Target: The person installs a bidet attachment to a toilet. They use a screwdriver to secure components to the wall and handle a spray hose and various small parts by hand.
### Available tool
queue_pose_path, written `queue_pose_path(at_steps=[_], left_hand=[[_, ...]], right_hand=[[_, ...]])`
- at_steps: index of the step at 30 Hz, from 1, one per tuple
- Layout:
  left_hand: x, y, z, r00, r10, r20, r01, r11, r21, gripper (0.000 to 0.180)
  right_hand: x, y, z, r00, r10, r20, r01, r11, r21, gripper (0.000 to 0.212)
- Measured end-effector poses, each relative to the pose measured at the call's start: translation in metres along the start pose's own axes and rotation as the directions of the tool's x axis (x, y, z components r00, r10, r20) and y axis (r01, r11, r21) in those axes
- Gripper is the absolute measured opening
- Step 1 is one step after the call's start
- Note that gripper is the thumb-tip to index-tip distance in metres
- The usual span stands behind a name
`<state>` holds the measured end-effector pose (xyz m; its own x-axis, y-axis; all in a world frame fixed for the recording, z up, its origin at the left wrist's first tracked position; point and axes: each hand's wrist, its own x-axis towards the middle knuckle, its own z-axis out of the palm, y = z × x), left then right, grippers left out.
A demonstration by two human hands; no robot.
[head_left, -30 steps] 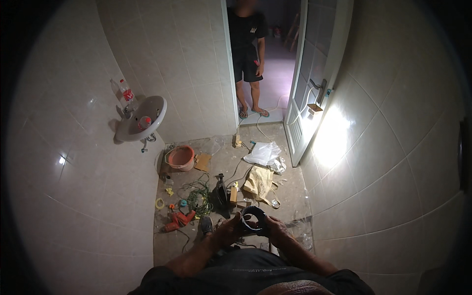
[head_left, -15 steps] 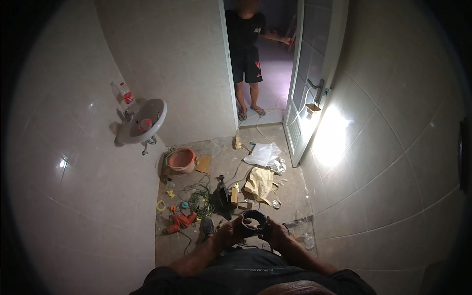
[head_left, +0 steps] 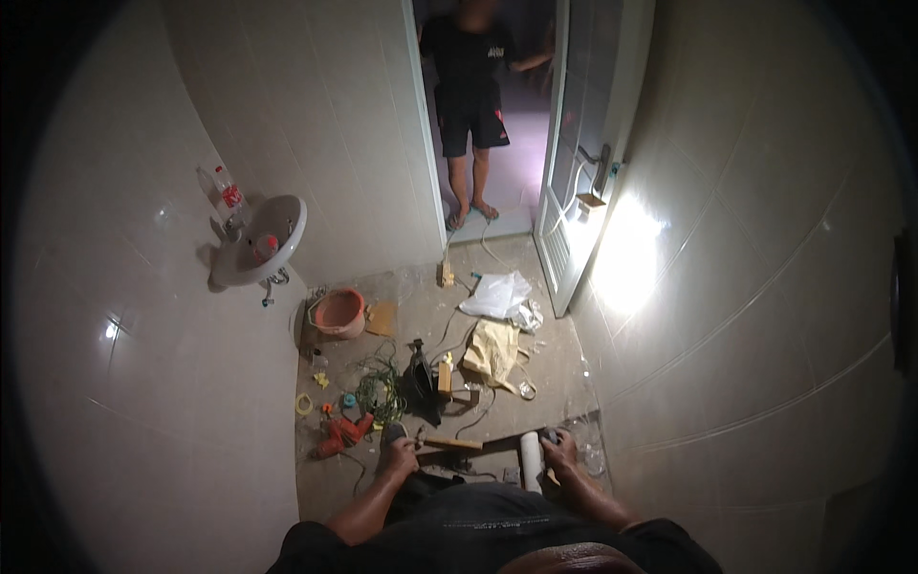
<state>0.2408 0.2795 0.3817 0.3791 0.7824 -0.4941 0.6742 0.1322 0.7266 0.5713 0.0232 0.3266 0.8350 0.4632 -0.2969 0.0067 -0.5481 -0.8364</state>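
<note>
My left hand (head_left: 402, 457) is low, beside a dark shoe (head_left: 393, 433) and the head end of a hammer (head_left: 454, 443) with a wooden handle. Its fingers are too small and dim to make out, so whether it touches the hammer cannot be told. To the right, my right hand (head_left: 562, 450) is closed at a small dark rounded thing (head_left: 549, 436) that I cannot name. Just left of that hand is a white pipe (head_left: 531, 461). The black ring held earlier does not show plainly.
Ahead lie an orange power drill (head_left: 342, 433), a tangled green cord (head_left: 382, 397), a black tool bag (head_left: 419, 383), a yellowish bag (head_left: 493, 352) and a reddish bucket (head_left: 338, 314). A washbasin (head_left: 277, 239) hangs on the left wall. A person (head_left: 469, 105) stands in the doorway beside the open door (head_left: 583, 163).
Both hands have left the black ring and parted, the left moving leftward and the right rightward. The hammer and white pipe have come into sight between them. The view has shifted slightly.
</note>
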Motion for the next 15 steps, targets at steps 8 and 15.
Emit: queue_pose_path(at_steps=[8,15], left_hand=[[-0.021,-0.125,-0.067,0.727,-0.649,-0.225,0.652,0.755,-0.071,0.034],[-0.063,-0.124,-0.081,0.829,-0.534,-0.167,0.533,0.844,-0.051,0.046]], right_hand=[[0.019,0.183,-0.076,0.622,0.642,-0.449,-0.692,0.719,0.069,0.044],[-0.036,0.122,-0.045,0.712,0.606,-0.355,-0.691,0.696,-0.196,0.036]])
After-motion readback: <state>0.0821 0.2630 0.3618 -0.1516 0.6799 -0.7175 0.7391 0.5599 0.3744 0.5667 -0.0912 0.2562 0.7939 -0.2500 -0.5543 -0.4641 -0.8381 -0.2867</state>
